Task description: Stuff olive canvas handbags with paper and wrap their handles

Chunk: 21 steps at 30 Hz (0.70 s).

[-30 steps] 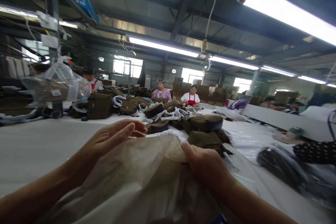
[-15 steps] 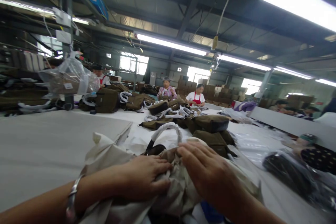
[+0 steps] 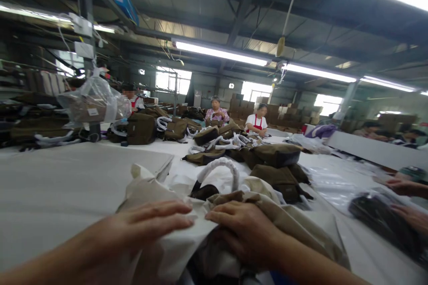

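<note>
A bag (image 3: 277, 209) with cream and khaki fabric bunched at its top lies in front of me. One handle (image 3: 230, 167), wrapped in white, arches up behind the fabric. My right hand (image 3: 247, 231) grips the upper edge of the fabric, its fingers curled partly under and hidden. Beside it on the left, my left hand (image 3: 154, 225) has its fingers stretched out over the pale cloth; whether they touch it I cannot make out. A dark gap shows below the lifted fabric.
Olive bags (image 3: 274, 156) with white-wrapped handles pile up beyond. At right, a co-worker's hands (image 3: 411, 218) are at a dark bag in clear plastic (image 3: 377, 218). Large pale sheets (image 3: 83, 178) lie at left, near a post with a plastic bag (image 3: 93, 102). People work across the table.
My left hand has drawn back left from the bag's middle, fingers straightened. My right hand has gone from lying on the fabric to gripping its edge. The co-worker's hands have come into view.
</note>
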{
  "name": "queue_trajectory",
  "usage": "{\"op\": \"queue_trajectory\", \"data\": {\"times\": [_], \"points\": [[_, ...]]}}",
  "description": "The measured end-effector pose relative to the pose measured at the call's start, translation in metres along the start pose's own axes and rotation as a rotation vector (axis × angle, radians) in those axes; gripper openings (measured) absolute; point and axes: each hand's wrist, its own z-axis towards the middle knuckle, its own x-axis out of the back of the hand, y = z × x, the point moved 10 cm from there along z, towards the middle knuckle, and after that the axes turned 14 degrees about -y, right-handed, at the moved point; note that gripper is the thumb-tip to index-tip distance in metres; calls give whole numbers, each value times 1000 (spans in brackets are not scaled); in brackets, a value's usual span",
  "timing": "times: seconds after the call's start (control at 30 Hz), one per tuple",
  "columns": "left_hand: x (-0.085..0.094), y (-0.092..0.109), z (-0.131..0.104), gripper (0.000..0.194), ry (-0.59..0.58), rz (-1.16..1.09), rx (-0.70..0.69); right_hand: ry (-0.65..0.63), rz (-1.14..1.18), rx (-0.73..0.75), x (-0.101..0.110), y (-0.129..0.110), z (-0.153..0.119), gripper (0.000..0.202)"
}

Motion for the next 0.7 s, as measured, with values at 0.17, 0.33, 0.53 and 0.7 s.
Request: {"op": "queue_trajectory", "data": {"times": [0.17, 0.33, 0.53, 0.7], "points": [[-37, 2, 31, 47, -337, 184, -16, 104, -139, 203, 14, -34, 9, 62], [2, -5, 37, 31, -19, 248, -53, -34, -214, 310, -9, -33, 33, 79], [39, -56, -83, 31, 913, 101, 403, -45, -129, 149, -18, -7, 43, 80], [-60, -135, -68, 71, 737, -930, 540, 109, -350, 240, -8, -20, 42, 69]]}}
